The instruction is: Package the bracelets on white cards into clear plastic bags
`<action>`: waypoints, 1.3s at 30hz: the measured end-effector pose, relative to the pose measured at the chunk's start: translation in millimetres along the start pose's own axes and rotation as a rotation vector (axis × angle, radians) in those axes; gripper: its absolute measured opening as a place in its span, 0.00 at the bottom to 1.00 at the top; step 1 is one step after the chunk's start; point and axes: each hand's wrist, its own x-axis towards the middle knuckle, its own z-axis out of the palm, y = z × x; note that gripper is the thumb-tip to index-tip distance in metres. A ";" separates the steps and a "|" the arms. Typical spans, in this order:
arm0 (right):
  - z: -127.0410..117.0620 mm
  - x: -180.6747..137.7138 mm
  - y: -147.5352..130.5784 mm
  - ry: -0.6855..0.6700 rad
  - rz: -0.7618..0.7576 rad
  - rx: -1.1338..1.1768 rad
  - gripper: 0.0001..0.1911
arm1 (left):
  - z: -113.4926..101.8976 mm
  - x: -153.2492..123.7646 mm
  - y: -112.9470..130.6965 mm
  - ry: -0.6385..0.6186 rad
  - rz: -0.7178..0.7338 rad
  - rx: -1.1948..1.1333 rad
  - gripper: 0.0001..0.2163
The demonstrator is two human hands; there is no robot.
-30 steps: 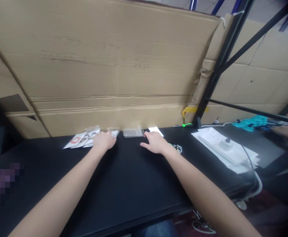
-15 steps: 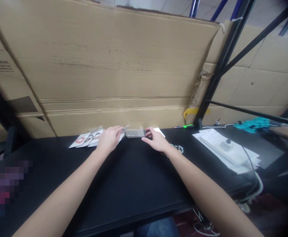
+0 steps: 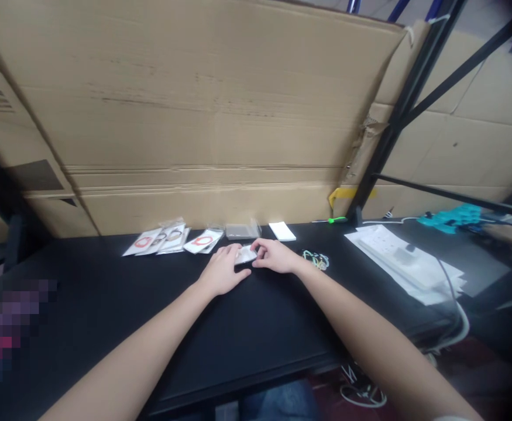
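Observation:
My left hand (image 3: 223, 270) and my right hand (image 3: 275, 256) meet in the middle of the black table (image 3: 256, 345). Between their fingertips is a small whitish transparent packet (image 3: 246, 255), partly hidden by my fingers. Just behind my left hand lie several printed plastic packets (image 3: 163, 240), one with a red ring print (image 3: 203, 240) set apart on the right. A small grey box in transparent plastic (image 3: 242, 231) stands behind the hands, and a white card (image 3: 282, 231) lies beyond my right hand.
A loop of thin coloured cord (image 3: 316, 260) lies right of my right hand. Further right, a white power strip (image 3: 398, 260) rests on papers. A co-worker's hand (image 3: 508, 234) is near a teal object (image 3: 451, 219). Large cardboard sheets (image 3: 194, 117) stand along the back edge.
Both hands have moved from the back of the table towards me, bringing the small packet between them. The red-printed packet now lies apart from the pile.

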 end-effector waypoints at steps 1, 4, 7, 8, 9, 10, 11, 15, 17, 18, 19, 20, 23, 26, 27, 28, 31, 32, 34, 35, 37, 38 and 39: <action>-0.1 -0.1 -1.9 0.003 -0.019 -0.044 0.15 | 1.0 0.4 -0.6 -0.007 -0.043 -0.017 0.30; -1.6 -0.2 -6.1 -0.009 -0.074 -0.151 0.12 | 2.6 2.5 -2.7 -0.014 -0.082 -0.044 0.29; -4.2 -0.5 -7.6 -0.052 -0.099 -0.191 0.13 | 3.8 4.0 -4.8 -0.009 -0.035 -0.051 0.27; -4.9 -0.5 -7.8 -0.052 -0.100 -0.201 0.12 | 4.2 4.1 -5.4 -0.009 -0.025 -0.049 0.27; -5.4 -0.5 -7.9 -0.046 -0.101 -0.210 0.11 | 4.4 4.1 -5.7 -0.010 -0.019 -0.045 0.28; -5.6 -0.5 -8.0 -0.039 -0.101 -0.215 0.10 | 4.5 3.9 -5.9 -0.011 -0.015 -0.041 0.29; -5.5 -0.4 -8.2 -0.035 -0.101 -0.213 0.08 | 4.5 3.6 -5.9 -0.013 -0.013 -0.035 0.29; -3.5 0.2 -9.3 -0.028 -0.103 -0.178 0.05 | 4.1 2.8 -5.3 -0.023 -0.004 -0.020 0.28; -2.2 0.4 -9.7 0.004 -0.103 -0.173 0.04 | 5.2 3.1 -5.9 -0.022 -0.009 -0.018 0.28; -1.8 0.5 -9.8 0.025 -0.089 -0.165 0.04 | 6.2 3.3 -6.5 -0.018 -0.014 -0.014 0.29; -1.6 0.7 -9.7 0.047 -0.064 -0.147 0.05 | 7.4 3.5 -7.3 -0.013 -0.021 -0.009 0.29; -1.7 0.9 -9.4 0.067 -0.031 -0.118 0.05 | 8.7 3.7 -8.2 -0.007 -0.029 -0.002 0.29; -3.4 1.5 -8.7 0.127 0.078 -0.005 0.06 | 11.1 3.7 -9.5 0.001 -0.058 0.010 0.31; -5.7 1.9 -10.3 0.168 0.101 0.136 0.06 | 8.9 3.7 -7.4 -0.012 -0.089 -0.001 0.38; -6.3 1.9 -11.5 0.167 0.082 0.188 0.05 | 7.3 4.0 -6.2 -0.012 -0.103 -0.013 0.40; -6.7 1.9 -13.0 0.159 0.058 0.234 0.05 | 5.6 4.5 -5.2 -0.008 -0.123 -0.028 0.41; -6.7 2.0 -16.6 0.139 -0.010 0.317 0.05 | 1.3 6.3 -4.1 0.030 -0.174 -0.086 0.38; -6.5 2.1 -17.2 0.143 -0.021 0.321 0.05 | 0.3 6.7 -4.4 0.050 -0.169 -0.105 0.37; -6.2 1.7 -18.0 0.190 -0.034 0.278 0.05 | -1.3 6.6 -5.3 0.097 -0.124 -0.127 0.34; -6.3 1.1 -18.7 0.240 -0.040 0.215 0.04 | -2.2 6.2 -5.4 0.122 -0.097 -0.123 0.33; -7.0 -1.2 -21.8 0.352 -0.084 0.031 0.05 | -4.4 4.8 -4.5 0.168 -0.054 -0.077 0.32; -7.6 -2.8 -24.4 0.390 -0.131 -0.067 0.07 | -5.7 4.2 -3.5 0.185 -0.041 -0.042 0.31; -8.2 -4.5 -27.3 0.406 -0.190 -0.157 0.08 | -7.2 3.6 -2.1 0.196 -0.031 -0.006 0.31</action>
